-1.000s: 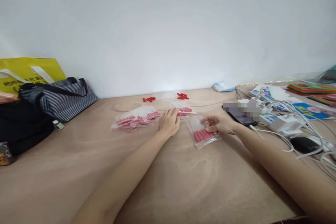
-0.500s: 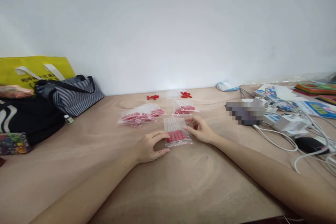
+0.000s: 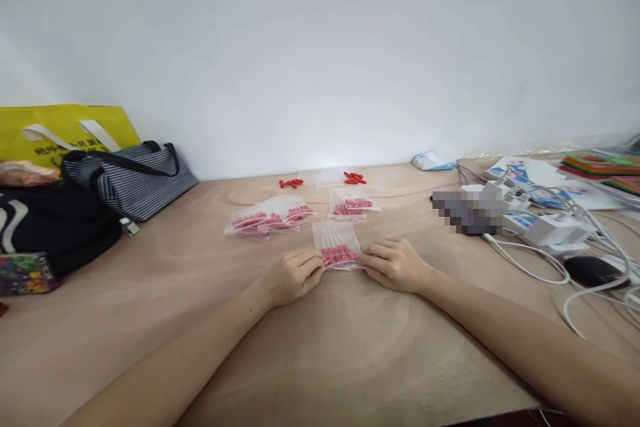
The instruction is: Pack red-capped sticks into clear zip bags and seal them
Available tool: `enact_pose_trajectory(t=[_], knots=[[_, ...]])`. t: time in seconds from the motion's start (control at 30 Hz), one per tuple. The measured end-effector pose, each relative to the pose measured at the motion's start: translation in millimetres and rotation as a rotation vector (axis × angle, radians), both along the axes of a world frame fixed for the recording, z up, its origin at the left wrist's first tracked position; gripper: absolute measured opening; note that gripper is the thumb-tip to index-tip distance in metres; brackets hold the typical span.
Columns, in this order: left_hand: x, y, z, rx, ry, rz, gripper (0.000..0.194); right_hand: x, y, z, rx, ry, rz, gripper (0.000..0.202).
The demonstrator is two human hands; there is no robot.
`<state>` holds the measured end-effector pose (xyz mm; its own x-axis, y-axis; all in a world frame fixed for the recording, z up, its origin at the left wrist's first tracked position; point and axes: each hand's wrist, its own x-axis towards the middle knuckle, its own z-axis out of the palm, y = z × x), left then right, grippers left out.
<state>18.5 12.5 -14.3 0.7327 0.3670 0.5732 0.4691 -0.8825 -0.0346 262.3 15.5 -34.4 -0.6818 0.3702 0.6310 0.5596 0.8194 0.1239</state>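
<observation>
A clear zip bag (image 3: 336,237) with several red-ended white sticks lies flat on the wooden table (image 3: 300,360). My left hand (image 3: 296,275) pinches its near left corner, and my right hand (image 3: 393,265) is closed on the near right corner. The red ends lie at the near edge, between my hands. Just beyond are more filled bags (image 3: 349,205). A heap of similar filled bags (image 3: 270,217) lies to the left. Near the wall are loose red pieces (image 3: 291,183), more red pieces (image 3: 355,178) and some white sticks (image 3: 329,180).
On the left stand a yellow bag (image 3: 105,120), a striped bag (image 3: 135,180) and a black bag (image 3: 75,233). At the right are a blurred dark device (image 3: 465,212), white cables, adapters (image 3: 557,233), a black mouse (image 3: 593,271) and colourful sheets (image 3: 600,165).
Both hands have closed at the near corners of the bag. My right hand has come nearer and slightly right from the bag's side, and its fingers now reach the corner.
</observation>
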Motion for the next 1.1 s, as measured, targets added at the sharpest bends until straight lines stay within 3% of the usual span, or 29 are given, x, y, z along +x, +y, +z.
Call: enact_pose_trajectory(t=[0.13, 0.4, 0.77, 1.1], knots=[[3, 7, -1.6, 0.034, 0.000, -0.073, 0.010, -3, 4, 0.7, 0.105, -0.071, -0.032, 0.029], [12, 13, -2.2, 0.321, 0.033, -0.136, 0.015, -2, 6, 2.8, 0.236, -0.128, -0.018, 0.022], [20, 21, -4.5, 0.347, -0.049, -0.123, 0.008, -8, 11, -0.8, 0.266, -0.093, -0.057, 0.024], [25, 24, -6.7, 0.330, -0.087, -0.179, 0.008, 1, 15, 1.6, 0.357, -0.126, 0.069, 0.018]])
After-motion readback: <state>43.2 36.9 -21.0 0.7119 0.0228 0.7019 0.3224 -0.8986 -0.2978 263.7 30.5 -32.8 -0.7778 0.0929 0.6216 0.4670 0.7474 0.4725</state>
